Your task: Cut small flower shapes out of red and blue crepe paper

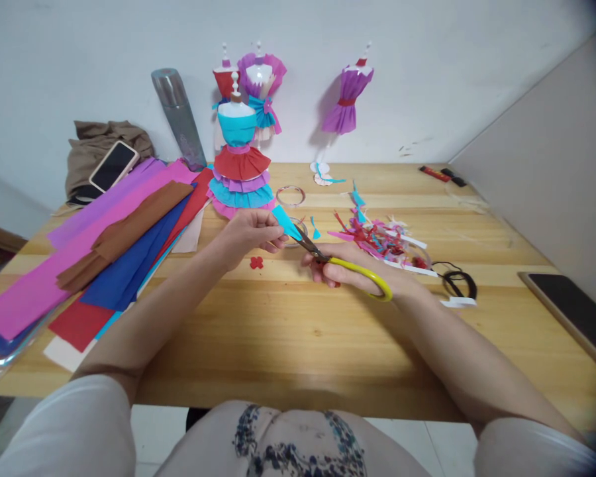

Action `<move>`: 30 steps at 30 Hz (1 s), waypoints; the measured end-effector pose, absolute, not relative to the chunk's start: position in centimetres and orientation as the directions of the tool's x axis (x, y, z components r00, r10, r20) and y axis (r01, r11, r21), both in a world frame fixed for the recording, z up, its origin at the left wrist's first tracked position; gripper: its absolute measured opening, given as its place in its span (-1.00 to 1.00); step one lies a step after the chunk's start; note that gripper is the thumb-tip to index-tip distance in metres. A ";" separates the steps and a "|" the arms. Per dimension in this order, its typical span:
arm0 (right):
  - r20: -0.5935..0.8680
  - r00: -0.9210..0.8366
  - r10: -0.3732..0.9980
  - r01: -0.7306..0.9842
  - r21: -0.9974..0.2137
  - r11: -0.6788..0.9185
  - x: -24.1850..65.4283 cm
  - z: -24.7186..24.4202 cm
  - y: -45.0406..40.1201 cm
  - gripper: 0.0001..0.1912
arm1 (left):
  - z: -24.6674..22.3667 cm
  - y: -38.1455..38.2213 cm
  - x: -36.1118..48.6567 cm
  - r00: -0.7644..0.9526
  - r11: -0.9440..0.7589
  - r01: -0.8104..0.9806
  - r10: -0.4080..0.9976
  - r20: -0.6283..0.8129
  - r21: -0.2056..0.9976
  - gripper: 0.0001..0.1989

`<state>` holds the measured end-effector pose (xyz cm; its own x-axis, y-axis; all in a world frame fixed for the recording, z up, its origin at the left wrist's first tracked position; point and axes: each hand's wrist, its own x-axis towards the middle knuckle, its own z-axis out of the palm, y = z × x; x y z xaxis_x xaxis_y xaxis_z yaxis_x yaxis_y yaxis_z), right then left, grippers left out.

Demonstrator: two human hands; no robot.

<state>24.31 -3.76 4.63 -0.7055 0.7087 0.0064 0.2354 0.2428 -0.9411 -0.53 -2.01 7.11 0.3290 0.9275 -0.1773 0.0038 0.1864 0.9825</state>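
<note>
Between the fingertips of my left hand (258,232) is a small piece of light-blue crepe paper (287,222). My right hand (342,266) grips scissors (361,270) with yellow handles, and their dark blades reach to the blue paper's edge. Below my left hand, a small red paper flower (257,263) lies on the wood. A blue paper scrap (316,229) rests just beyond the blades. Behind my left hand stands a mini dress form (237,132) in a blue top and a tiered red, purple, blue and pink skirt.
Folded crepe paper sheets (94,245) fan across the left. More dressed forms stand at the back, one in purple (348,99). A grey bottle (179,119) leans by the wall. Paper scraps (382,242) and black cord (459,283) lie right, with a dark phone-like slab (573,311) beyond.
</note>
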 end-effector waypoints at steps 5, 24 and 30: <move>-0.017 -0.699 0.715 0.275 -0.929 0.247 24.0 4.4 -3.9 -0.32 | 7.1 -2.1 -0.3 0.286 0.220 0.011 0.934 -0.214 0.975 -0.83; 0.020 -0.705 0.709 0.303 -0.895 0.327 24.0 3.6 -3.4 -0.41 | 7.0 -2.1 -0.2 0.255 0.249 0.030 0.934 -0.249 0.968 -0.84; 0.047 -0.705 0.708 0.290 -0.892 0.347 24.0 3.6 -3.5 -0.40 | 6.8 -2.0 -0.3 0.270 0.246 0.029 0.931 -0.245 0.969 -0.85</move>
